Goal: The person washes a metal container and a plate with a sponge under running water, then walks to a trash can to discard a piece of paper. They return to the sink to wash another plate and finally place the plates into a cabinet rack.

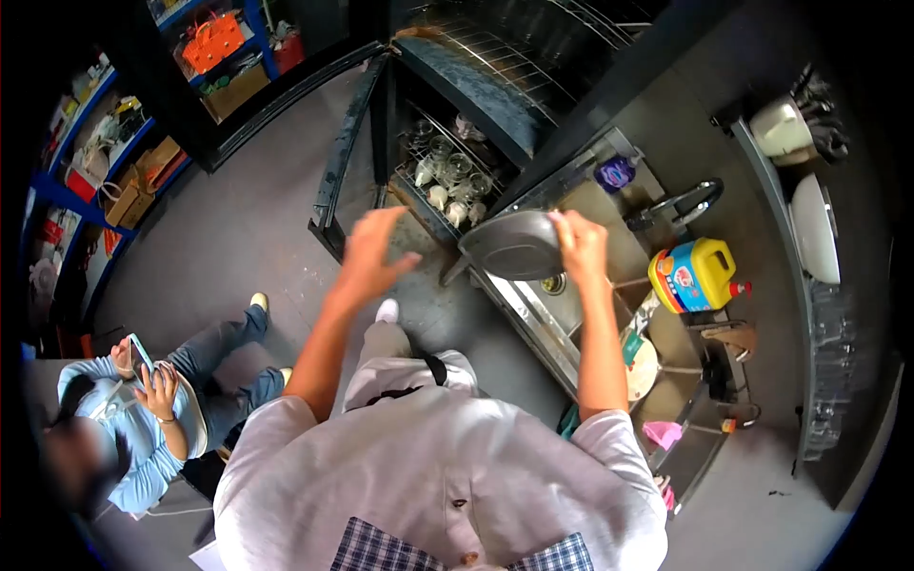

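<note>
A dark round pan or lid (512,246) is held over the front edge of the metal sink (583,211), with my right hand (580,246) closed on its right rim. My left hand (374,252) is in the air to the left of it, fingers apart and holding nothing. Beyond my hands an open cabinet holds a wire rack with glass jars (457,167) and white items (437,196). Its dark door (347,143) stands open, beyond my left hand.
A yellow jug (692,275), a purple container (615,173) and a black faucet (678,204) are around the sink. A wall shelf (776,200) holds bowls and glasses. At the left, a seated person (143,428) holds a phone near blue shelving (71,200).
</note>
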Available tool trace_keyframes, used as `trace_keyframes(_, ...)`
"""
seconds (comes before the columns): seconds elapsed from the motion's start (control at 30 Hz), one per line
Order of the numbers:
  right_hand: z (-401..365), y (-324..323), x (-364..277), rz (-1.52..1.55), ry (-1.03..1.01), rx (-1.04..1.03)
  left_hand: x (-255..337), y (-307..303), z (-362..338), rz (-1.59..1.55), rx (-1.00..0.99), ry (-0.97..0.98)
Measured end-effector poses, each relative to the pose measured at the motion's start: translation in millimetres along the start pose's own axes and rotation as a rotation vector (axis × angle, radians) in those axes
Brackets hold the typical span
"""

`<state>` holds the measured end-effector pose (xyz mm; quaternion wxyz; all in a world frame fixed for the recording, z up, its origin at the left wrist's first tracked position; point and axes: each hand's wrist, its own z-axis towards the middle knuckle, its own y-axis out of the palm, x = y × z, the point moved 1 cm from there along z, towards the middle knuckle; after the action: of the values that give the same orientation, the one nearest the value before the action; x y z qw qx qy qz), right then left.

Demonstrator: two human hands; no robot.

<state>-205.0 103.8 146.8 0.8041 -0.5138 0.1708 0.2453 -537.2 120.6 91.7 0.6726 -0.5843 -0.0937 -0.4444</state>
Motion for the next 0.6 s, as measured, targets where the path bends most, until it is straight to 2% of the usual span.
trace_keyframes(0.03,7,18,-5,-0.038,-0.02,-0.107,9,10,10,-0.194,-0.034,0.102)
trace_keyframes(0.1,21,43,-30,0.014,-0.136,-0.113,-11,46,26,-0.204,-0.134,0.233)
trace_keyframes(0.13,28,53,-36,0.055,-0.164,-0.072,-7,40,35,-0.528,-0.265,0.074)
trace_keyframes(0.17,35,63,-36,0.092,-0.192,-0.024,-22,42,43,-0.586,-0.291,0.052)
trace_keyframes(0.23,41,82,-25,0.082,-0.125,-0.056,-57,55,55,-0.593,-0.269,0.026)
trace_keyframes(0.27,44,95,-22,0.183,-0.094,-0.041,-72,64,62,-0.658,-0.295,0.004)
trace_keyframes(0.3,44,107,-11,0.153,-0.058,-0.09,-84,68,64,-0.727,-0.324,-0.033)
trace_keyframes(0.33,50,116,-12,0.133,-0.029,-0.102,-98,70,69,-0.806,-0.467,-0.126)
trace_keyframes(0.37,58,126,-13,0.112,-0.003,-0.116,-114,88,68,-1.039,-0.461,-0.258)
trace_keyframes(0.4,61,136,-6,0.081,0.047,-0.139,-124,90,71,-1.072,-0.462,-0.287)
trace_keyframes(0.43,60,146,1,0.177,0.188,-0.072,-135,91,78,-1.102,-0.469,-0.31)
trace_keyframes(0.5,56,167,23,0.362,0.461,0.077,-157,100,87,-0.842,-0.424,-0.212)
trace_keyframes(0.57,39,185,49,0.297,0.574,0.112,-159,83,106,-0.593,-0.308,-0.121)
trace_keyframes(0.6,30,195,56,0.216,0.63,0.098,-165,79,110,-0.609,-0.38,-0.148)
